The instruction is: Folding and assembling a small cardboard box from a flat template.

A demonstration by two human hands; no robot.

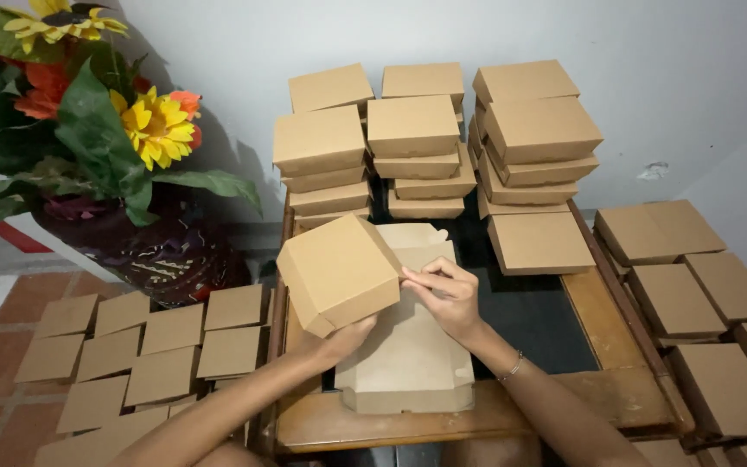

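Wooden table (pixel 624 393) carries stacked boxes (pixel 430 143); before them my left hand (pixel 343 337) grips a folded box (pixel 339 272), right hand (pixel 447 294) pinching its edge.

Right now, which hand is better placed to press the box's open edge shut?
Probably the right hand: its fingertips already pinch the edge of the kraft box, while the left hand supports it from beneath.

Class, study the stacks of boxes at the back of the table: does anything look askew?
Yes. The right stack is uneven: its boxes sit twisted and offset, edges not aligned. The middle stack looks slightly staggered too.
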